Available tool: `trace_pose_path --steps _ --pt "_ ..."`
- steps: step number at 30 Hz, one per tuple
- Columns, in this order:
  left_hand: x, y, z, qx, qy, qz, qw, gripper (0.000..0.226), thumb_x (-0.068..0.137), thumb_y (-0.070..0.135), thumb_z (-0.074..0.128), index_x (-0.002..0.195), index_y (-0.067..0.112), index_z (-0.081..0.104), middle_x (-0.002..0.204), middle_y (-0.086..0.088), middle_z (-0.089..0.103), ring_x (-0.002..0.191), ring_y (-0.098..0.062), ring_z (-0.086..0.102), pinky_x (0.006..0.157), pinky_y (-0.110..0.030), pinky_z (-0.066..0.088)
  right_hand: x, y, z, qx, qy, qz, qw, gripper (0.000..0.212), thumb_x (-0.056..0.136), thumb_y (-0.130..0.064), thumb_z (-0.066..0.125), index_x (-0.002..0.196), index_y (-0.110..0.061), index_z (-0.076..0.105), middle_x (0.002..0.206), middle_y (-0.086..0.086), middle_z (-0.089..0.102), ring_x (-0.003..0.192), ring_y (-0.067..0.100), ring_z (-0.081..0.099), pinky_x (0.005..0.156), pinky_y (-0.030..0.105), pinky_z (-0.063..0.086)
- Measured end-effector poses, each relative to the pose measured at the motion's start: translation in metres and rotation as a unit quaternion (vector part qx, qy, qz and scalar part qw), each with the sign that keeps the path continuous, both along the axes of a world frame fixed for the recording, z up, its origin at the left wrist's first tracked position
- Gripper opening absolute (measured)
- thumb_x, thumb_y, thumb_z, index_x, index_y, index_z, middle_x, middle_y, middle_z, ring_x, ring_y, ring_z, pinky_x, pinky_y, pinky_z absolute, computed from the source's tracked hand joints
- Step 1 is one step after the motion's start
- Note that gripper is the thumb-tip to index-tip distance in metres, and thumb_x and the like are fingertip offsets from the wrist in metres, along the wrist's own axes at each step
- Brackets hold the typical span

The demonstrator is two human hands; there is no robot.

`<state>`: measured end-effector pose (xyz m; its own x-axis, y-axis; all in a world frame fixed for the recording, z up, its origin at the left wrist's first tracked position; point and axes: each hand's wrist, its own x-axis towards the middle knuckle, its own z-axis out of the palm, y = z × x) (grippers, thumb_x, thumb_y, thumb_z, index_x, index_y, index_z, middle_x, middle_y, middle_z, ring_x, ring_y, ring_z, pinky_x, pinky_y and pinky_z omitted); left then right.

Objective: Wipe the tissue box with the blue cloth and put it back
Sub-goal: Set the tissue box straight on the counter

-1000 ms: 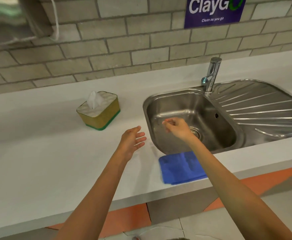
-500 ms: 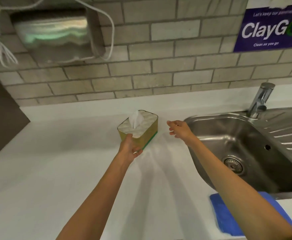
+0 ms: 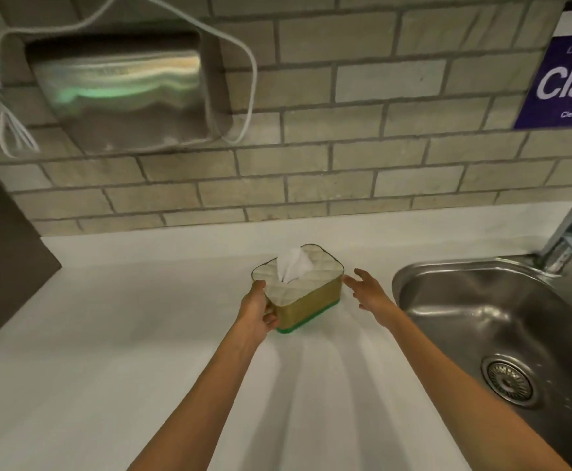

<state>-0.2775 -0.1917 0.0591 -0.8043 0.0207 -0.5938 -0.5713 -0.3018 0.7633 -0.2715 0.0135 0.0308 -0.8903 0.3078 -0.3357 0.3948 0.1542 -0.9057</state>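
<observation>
The tissue box (image 3: 306,295) is gold-sided with a green base and a cream quilted lid, a white tissue sticking up from it. It stands on the white counter (image 3: 107,334) near the wall. My left hand (image 3: 257,309) grips its near-left corner, thumb on the lid edge and fingers on the side. My right hand (image 3: 367,292) is open, fingers spread, just beside the box's right end; contact is unclear. The blue cloth is out of view.
A steel sink (image 3: 481,311) with a drain lies to the right, its tap (image 3: 570,236) behind it. On the brick wall hang a metal dispenser (image 3: 124,93) with white cords and a purple sign (image 3: 566,83). A dark panel (image 3: 2,249) borders the counter's left.
My left hand has closed around the box's corner. My right hand has moved left to the box's right end. The view came closer and the blue cloth left the frame.
</observation>
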Motion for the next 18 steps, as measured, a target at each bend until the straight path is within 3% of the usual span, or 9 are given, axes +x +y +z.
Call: trace_pose_path --steps 3,8,11,14,18 --pt "-0.024 -0.003 0.002 -0.054 0.02 -0.007 0.998 0.031 0.096 0.033 0.039 0.083 0.008 0.052 0.071 -0.006 0.046 0.058 -0.017 0.038 0.056 -0.026 0.035 -0.011 -0.003 -0.008 0.0 0.015 0.015 1.0 0.064 0.09 -0.036 0.053 0.146 -0.021 0.025 0.148 0.011 0.039 0.135 0.027 0.038 0.108 0.039 0.035" --pt "-0.059 0.003 0.002 -0.087 0.058 -0.031 0.994 0.043 0.095 0.031 0.037 0.127 0.006 0.05 0.095 -0.006 0.055 0.07 -0.017 0.047 0.058 -0.025 0.035 -0.029 -0.003 -0.01 0.029 0.074 -0.005 0.997 0.047 0.088 -0.02 0.059 0.132 -0.009 0.049 0.128 0.017 0.059 0.119 0.03 0.054 0.096 0.034 0.042" --pt "-0.076 0.009 0.003 -0.119 0.074 -0.03 0.99 0.042 0.096 0.031 0.037 0.128 0.008 0.05 0.108 -0.006 0.051 0.09 -0.021 0.048 0.064 -0.027 0.037 -0.04 -0.005 -0.009 0.05 0.089 -0.029 0.994 0.043 0.086 -0.019 0.061 0.126 -0.006 0.054 0.119 0.017 0.064 0.11 0.03 0.059 0.085 0.027 0.043" --pt "-0.089 0.012 -0.003 -0.184 0.109 -0.044 0.976 0.032 0.094 0.026 0.041 0.118 0.008 0.052 0.112 -0.01 0.053 0.088 -0.021 0.049 0.066 -0.029 0.039 -0.052 -0.007 -0.011 0.07 0.097 -0.043 0.992 0.042 0.086 -0.022 0.062 0.125 -0.009 0.055 0.116 0.014 0.066 0.107 0.025 0.06 0.079 0.023 0.039" --pt "-0.097 0.008 -0.02 -0.285 0.182 -0.073 0.938 0.048 0.084 0.016 0.061 0.129 0.006 0.046 0.126 -0.012 0.056 0.099 -0.025 0.053 0.077 -0.028 0.04 -0.067 -0.011 -0.013 0.086 0.097 -0.055 0.99 0.042 0.086 -0.025 0.061 0.124 -0.009 0.054 0.117 0.014 0.066 0.108 0.026 0.06 0.08 0.024 0.041"
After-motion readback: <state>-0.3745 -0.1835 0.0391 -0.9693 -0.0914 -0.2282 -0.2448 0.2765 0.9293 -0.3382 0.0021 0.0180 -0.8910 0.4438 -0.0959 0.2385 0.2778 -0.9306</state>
